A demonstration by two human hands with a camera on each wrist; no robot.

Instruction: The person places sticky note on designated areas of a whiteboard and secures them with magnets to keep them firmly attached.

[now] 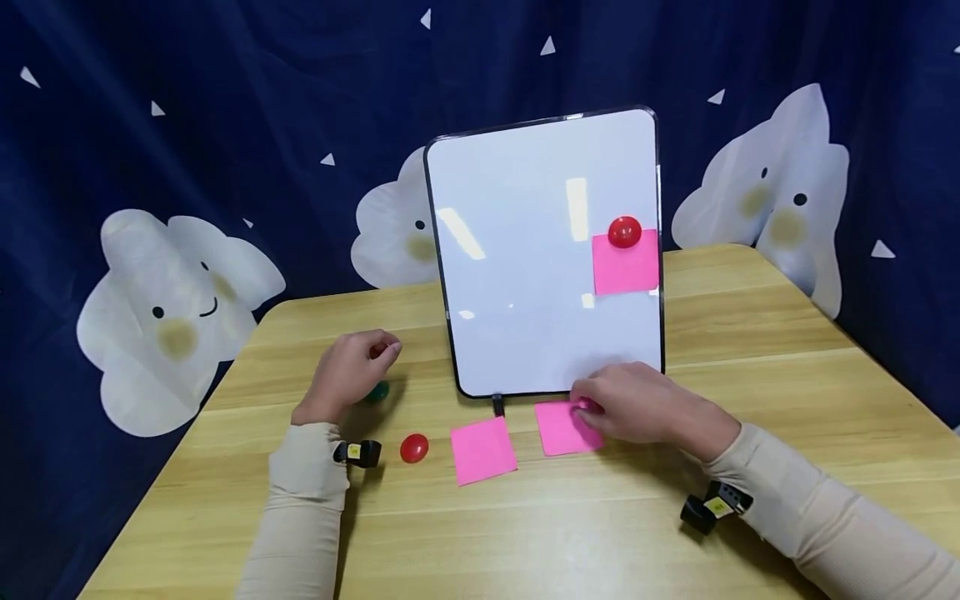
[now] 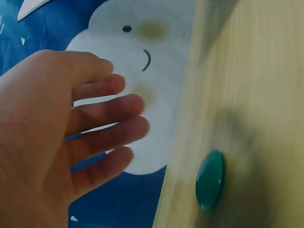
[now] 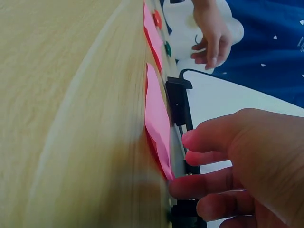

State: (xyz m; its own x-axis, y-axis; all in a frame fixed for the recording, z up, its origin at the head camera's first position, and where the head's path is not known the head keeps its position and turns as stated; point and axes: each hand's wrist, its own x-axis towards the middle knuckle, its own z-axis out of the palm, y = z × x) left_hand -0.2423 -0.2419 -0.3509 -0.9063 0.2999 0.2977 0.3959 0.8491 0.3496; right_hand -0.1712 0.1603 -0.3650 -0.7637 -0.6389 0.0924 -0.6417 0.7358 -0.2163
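Note:
At the right edge of a pink sticky note [image 1: 561, 431] on the table, my right hand [image 1: 637, 406] has its fingers loosely bent. In the right wrist view, one fingertip meets the corner of that note [image 3: 157, 116], while the thumb stays apart from it. My left hand [image 1: 345, 377] hovers over the table with relaxed fingers and holds nothing. Just beside it lies a round green magnet [image 2: 210, 180]. A second pink sticky note [image 1: 483, 451] lies left of the first, with a red magnet [image 1: 414, 448] farther left.
A whiteboard [image 1: 525, 250] with a black frame stands upright at the back of the wooden table [image 1: 540, 533]. On its right side, a red magnet [image 1: 624, 232] sits on a pink sticky note [image 1: 626, 273]. A dark blue curtain [image 1: 285, 75] hangs behind.

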